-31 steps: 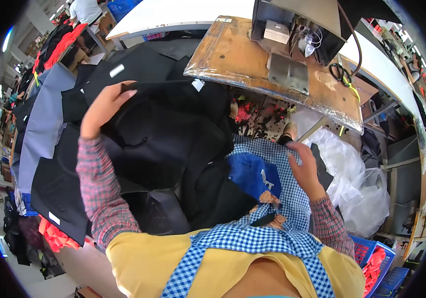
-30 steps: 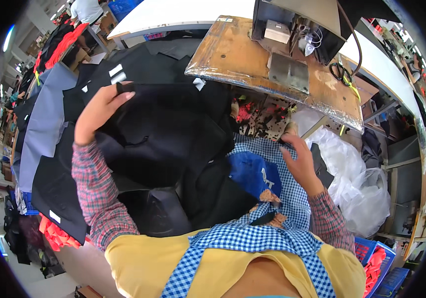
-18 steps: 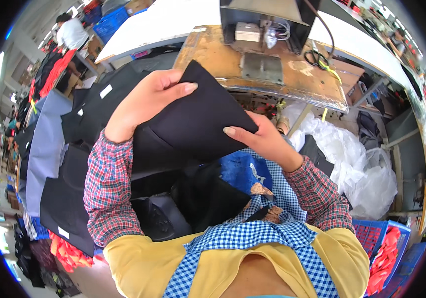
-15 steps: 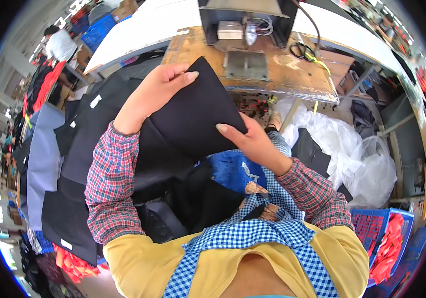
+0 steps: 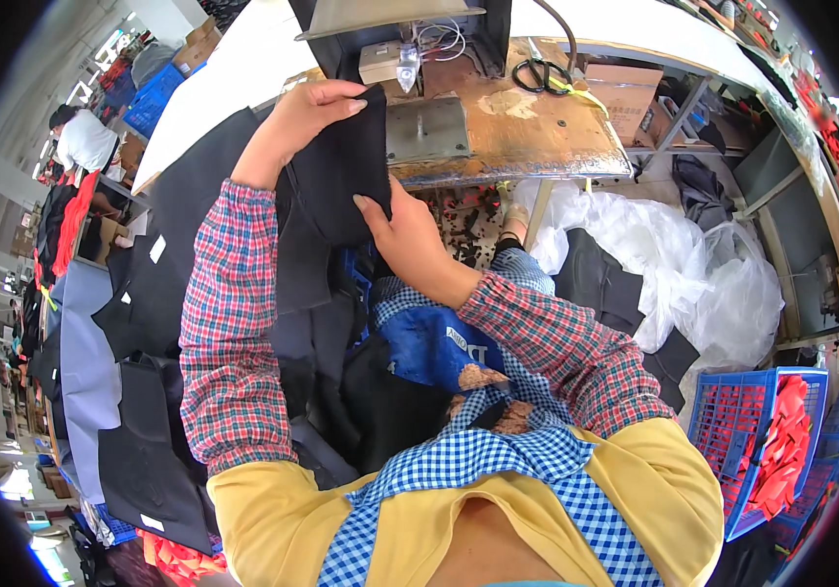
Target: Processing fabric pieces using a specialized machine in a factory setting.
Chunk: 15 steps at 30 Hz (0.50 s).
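Observation:
A black fabric piece (image 5: pixel 343 181) is stretched between my two hands in front of the wooden worktable. My left hand (image 5: pixel 304 125) pinches its far upper edge between thumb and fingers. Lower down on the right edge, my right hand (image 5: pixel 412 240) grips it with the thumb on top; the other fingers are behind. The piece's right edge hangs close beside a metal plate (image 5: pixel 427 130) on the table, under a machine with a small clear bulb-like part (image 5: pixel 407 68). More black fabric (image 5: pixel 307 254) lies beneath and left of the held piece, partly over my lap.
Black-handled scissors (image 5: pixel 541 76) lie on the wooden tabletop (image 5: pixel 507 132). White plastic sheeting (image 5: pixel 654 230) is heaped at the right. A blue crate (image 5: pixel 732 450) with red pieces stands lower right. Black and grey panels (image 5: pixel 87 342) are stacked left. A person (image 5: pixel 85 137) is farther off.
Both hands have moved left in the picture with the black fabric, which now shows narrower and steeper beside the metal plate. The whole view has also shifted somewhat.

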### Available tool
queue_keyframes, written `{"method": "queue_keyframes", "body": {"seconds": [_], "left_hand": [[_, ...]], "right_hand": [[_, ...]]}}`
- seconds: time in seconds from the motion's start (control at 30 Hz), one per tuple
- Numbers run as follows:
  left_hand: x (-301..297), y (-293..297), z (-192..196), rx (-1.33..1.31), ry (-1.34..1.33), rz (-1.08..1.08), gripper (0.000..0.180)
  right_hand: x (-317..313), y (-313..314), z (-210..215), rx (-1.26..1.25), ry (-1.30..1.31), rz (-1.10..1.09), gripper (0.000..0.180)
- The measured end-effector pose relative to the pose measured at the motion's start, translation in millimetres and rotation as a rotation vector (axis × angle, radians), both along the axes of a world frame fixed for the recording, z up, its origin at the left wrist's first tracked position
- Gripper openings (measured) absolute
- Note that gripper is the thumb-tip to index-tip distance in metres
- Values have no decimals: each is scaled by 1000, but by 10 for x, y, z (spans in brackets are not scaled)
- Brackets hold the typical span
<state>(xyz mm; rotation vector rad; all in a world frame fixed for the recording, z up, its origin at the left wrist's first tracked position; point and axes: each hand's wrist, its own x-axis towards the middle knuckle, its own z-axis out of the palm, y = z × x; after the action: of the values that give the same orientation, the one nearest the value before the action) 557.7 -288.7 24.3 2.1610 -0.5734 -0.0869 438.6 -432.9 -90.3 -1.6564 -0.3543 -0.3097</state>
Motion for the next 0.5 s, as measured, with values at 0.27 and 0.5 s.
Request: {"method": "queue_keyframes", "body": {"seconds": [0.27, 0.5], "left_hand": [[315, -40, -18, 43, 5, -175, 32], [300, -96, 28, 83, -5, -176, 32]], "right_hand": [[52, 55, 17, 55, -38, -56, 37], [9, 41, 29, 72, -3, -43, 35]]}}
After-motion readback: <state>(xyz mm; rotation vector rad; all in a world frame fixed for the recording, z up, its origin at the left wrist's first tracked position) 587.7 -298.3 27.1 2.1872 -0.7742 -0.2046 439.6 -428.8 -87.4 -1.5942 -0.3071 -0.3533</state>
